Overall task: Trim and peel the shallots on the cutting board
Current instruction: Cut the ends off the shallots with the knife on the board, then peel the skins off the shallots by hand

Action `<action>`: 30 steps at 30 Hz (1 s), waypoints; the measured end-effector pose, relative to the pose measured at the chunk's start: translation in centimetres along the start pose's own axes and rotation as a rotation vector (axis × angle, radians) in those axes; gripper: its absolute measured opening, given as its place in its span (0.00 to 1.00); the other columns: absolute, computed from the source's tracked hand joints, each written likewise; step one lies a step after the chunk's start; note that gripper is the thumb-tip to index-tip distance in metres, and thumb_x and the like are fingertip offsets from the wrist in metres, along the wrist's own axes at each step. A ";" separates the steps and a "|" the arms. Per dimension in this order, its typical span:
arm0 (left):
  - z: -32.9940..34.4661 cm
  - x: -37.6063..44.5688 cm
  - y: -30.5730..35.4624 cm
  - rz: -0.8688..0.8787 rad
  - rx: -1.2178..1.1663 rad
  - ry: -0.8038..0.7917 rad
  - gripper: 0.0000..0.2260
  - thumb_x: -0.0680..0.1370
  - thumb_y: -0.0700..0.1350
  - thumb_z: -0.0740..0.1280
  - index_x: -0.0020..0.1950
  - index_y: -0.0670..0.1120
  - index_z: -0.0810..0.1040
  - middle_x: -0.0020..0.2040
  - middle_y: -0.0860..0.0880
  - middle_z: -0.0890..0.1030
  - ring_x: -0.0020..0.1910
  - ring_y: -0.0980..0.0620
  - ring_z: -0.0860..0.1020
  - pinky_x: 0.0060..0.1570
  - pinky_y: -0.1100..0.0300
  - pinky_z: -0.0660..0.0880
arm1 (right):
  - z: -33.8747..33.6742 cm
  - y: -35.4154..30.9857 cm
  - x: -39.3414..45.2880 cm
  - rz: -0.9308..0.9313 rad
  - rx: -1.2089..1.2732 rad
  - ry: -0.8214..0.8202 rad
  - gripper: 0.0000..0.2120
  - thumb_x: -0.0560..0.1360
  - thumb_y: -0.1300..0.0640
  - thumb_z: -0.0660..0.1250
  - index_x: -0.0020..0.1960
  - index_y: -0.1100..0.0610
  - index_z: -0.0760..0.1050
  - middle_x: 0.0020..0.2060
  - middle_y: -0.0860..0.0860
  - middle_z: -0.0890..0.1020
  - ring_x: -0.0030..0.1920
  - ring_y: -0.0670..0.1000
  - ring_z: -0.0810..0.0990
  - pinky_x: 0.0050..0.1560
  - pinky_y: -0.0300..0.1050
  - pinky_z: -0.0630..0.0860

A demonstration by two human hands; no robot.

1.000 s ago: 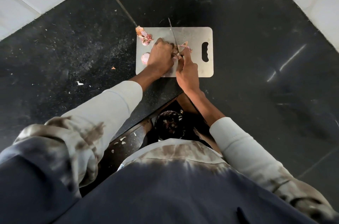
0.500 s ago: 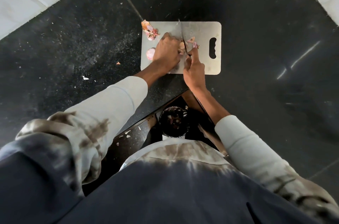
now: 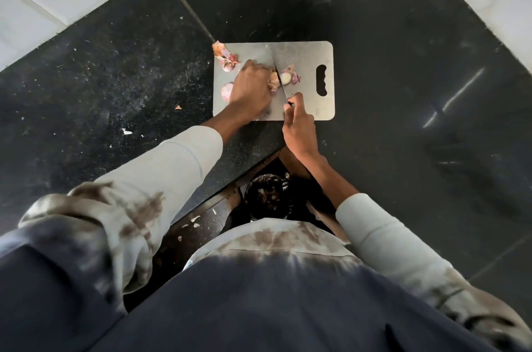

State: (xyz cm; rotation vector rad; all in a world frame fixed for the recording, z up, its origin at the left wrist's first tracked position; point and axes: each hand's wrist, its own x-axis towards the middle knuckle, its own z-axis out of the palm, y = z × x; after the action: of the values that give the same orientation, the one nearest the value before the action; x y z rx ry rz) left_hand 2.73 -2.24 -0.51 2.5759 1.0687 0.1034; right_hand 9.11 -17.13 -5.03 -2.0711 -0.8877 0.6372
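Mid-trim: left hand point(image 3: 251, 86) pins shallot point(image 3: 275, 79) on cutting board point(image 3: 305, 58); right hand point(image 3: 298, 128) grips knife point(image 3: 278, 72). Best keep fingertips curled back, blade vertical, slicing only the end.

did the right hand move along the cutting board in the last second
Yes. The right hand drew back toward the cutting board near edge, pulling the knife with it.

The cutting board point(image 3: 305, 109) was pale grey, bearing pink-and-purple shallot skins point(image 3: 225, 57) at its far left corner and a pink shallot half point(image 3: 226, 91) at its left edge, on a speckled black counter point(image 3: 115, 78) beyond which lay white tiles point(image 3: 43, 0).
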 end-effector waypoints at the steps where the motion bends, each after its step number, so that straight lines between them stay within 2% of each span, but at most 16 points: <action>1: 0.0 0.0 0.0 -0.008 -0.001 -0.004 0.14 0.78 0.44 0.72 0.62 0.40 0.84 0.60 0.44 0.84 0.63 0.44 0.75 0.57 0.52 0.76 | -0.3 0.2 0.1 -0.003 0.010 0.000 0.03 0.87 0.59 0.57 0.61 0.57 0.66 0.34 0.48 0.77 0.29 0.53 0.76 0.32 0.48 0.70; 3: -0.1 -0.1 0.2 -0.023 -0.009 -0.010 0.15 0.78 0.45 0.73 0.63 0.41 0.84 0.60 0.43 0.83 0.64 0.43 0.76 0.58 0.51 0.76 | -1.0 0.6 0.3 -0.005 0.036 0.031 0.04 0.87 0.58 0.57 0.61 0.55 0.67 0.33 0.49 0.78 0.27 0.50 0.76 0.28 0.45 0.68; 5: -0.2 -0.2 0.1 -0.025 -0.029 -0.004 0.15 0.79 0.45 0.73 0.64 0.42 0.84 0.60 0.43 0.84 0.63 0.43 0.77 0.59 0.50 0.76 | -2.0 0.8 0.4 -0.027 0.063 0.097 0.06 0.87 0.55 0.58 0.63 0.54 0.68 0.32 0.53 0.80 0.28 0.51 0.78 0.26 0.47 0.71; 9: -0.1 -0.2 -0.1 -0.047 -0.031 -0.005 0.15 0.78 0.45 0.74 0.64 0.43 0.84 0.60 0.44 0.84 0.61 0.43 0.78 0.57 0.50 0.77 | -4.5 1.4 2.1 -0.001 0.067 0.228 0.14 0.85 0.52 0.65 0.66 0.55 0.66 0.42 0.51 0.84 0.38 0.46 0.84 0.37 0.35 0.76; 13: 0.2 -0.1 -0.2 -0.065 -0.037 -0.011 0.13 0.77 0.46 0.74 0.61 0.43 0.85 0.57 0.44 0.84 0.58 0.43 0.79 0.54 0.49 0.78 | -6.4 2.1 4.1 0.154 -0.008 0.357 0.13 0.81 0.52 0.71 0.61 0.53 0.70 0.48 0.50 0.82 0.50 0.53 0.81 0.51 0.51 0.80; 15: 0.2 -0.1 -0.4 -0.067 -0.035 -0.010 0.13 0.77 0.46 0.74 0.61 0.44 0.85 0.57 0.44 0.84 0.58 0.44 0.79 0.53 0.50 0.78 | -7.0 2.2 4.4 0.212 -0.030 0.376 0.13 0.81 0.55 0.72 0.60 0.55 0.71 0.51 0.52 0.81 0.54 0.53 0.77 0.53 0.50 0.78; 18: 0.4 0.0 -0.3 -0.075 -0.035 -0.009 0.13 0.78 0.47 0.74 0.61 0.45 0.84 0.57 0.44 0.84 0.57 0.43 0.80 0.53 0.49 0.78 | -7.4 2.6 4.5 0.233 -0.052 0.401 0.12 0.81 0.58 0.72 0.59 0.57 0.71 0.49 0.50 0.79 0.55 0.53 0.74 0.52 0.47 0.73; 27: 0.6 0.2 -0.4 -0.083 -0.046 -0.006 0.14 0.78 0.48 0.76 0.61 0.44 0.85 0.58 0.43 0.83 0.55 0.44 0.81 0.47 0.56 0.74 | -7.2 3.4 4.3 0.245 -0.052 0.445 0.12 0.81 0.59 0.72 0.61 0.57 0.72 0.51 0.48 0.77 0.55 0.51 0.73 0.52 0.43 0.70; 30: 0.6 0.2 -0.6 -0.080 -0.084 -0.011 0.13 0.76 0.47 0.77 0.59 0.44 0.85 0.56 0.45 0.84 0.53 0.45 0.82 0.46 0.55 0.79 | -7.2 3.4 4.4 0.261 -0.048 0.462 0.13 0.81 0.59 0.72 0.61 0.58 0.72 0.54 0.51 0.79 0.56 0.50 0.73 0.53 0.41 0.70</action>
State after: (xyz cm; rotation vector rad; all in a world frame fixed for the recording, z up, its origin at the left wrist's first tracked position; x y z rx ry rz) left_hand 2.63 -1.89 -1.31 2.4533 1.1367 0.1111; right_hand 18.07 -18.62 -4.29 -2.2659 -0.3755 0.2466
